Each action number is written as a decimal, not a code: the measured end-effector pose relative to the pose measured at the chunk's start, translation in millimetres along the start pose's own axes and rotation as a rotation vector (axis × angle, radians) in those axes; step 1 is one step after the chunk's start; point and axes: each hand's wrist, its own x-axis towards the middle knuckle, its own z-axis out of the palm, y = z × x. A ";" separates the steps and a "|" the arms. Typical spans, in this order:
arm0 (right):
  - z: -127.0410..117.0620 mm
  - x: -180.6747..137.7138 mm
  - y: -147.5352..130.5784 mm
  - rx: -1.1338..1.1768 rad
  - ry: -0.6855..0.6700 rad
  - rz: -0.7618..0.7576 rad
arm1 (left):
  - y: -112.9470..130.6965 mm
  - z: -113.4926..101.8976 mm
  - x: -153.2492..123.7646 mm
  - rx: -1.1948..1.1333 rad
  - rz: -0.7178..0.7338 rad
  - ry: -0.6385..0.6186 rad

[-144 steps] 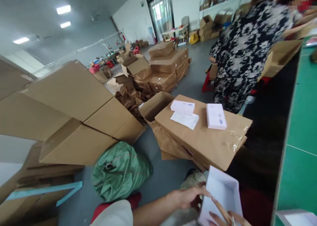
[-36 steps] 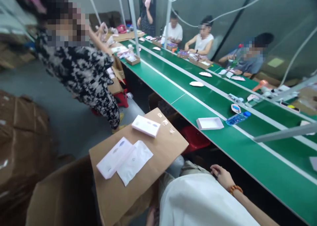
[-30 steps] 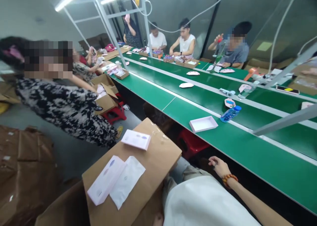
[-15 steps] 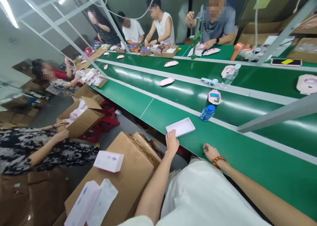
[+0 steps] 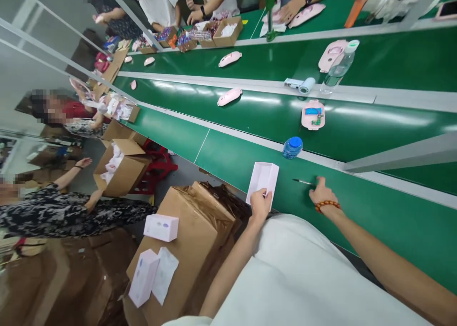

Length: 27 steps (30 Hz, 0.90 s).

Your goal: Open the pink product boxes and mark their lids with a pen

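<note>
My left hand (image 5: 261, 203) grips the near end of a shallow white box tray (image 5: 263, 180) lying on the green bench (image 5: 374, 212). My right hand (image 5: 322, 192), with a bead bracelet at the wrist, rests on the green surface to the right of the tray. Its fingers touch the end of a thin dark tool (image 5: 303, 181) lying there; whether they hold it I cannot tell.
A blue-capped bottle (image 5: 292, 147) lies just beyond the tray. Pink parts (image 5: 312, 114) ride the belt. A brown carton (image 5: 185, 231) at my left carries two white boxes (image 5: 161, 227) and a leaflet. A person in a patterned dress (image 5: 67, 212) bends over an open carton (image 5: 121, 166). Other workers sit at the far side.
My head has tipped down toward the bench. My left hand has closed on the white tray and turned it lengthwise. My right hand has slid forward to the thin tool.
</note>
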 end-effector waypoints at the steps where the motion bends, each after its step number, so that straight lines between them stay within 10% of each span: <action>1: 0.2 -4.1 -3.7 0.052 -0.012 -0.015 | 4.2 3.6 -4.0 -0.001 0.005 0.010; 9: 22.2 -57.0 -43.4 0.413 -0.112 -0.162 | 21.4 10.1 -47.5 -0.104 0.291 0.025; 15: -6.1 -73.7 -66.5 0.525 -0.171 -0.347 | -14.4 -36.0 -75.2 -0.761 0.227 0.662; 21: -12.3 -114.0 -96.3 0.560 -0.169 -0.527 | -24.3 -47.6 -96.5 -1.437 -0.063 -0.280; 27: -27.1 -141.8 -100.5 0.569 0.002 -0.499 | -8.5 -27.5 -115.4 -1.429 -0.046 -0.046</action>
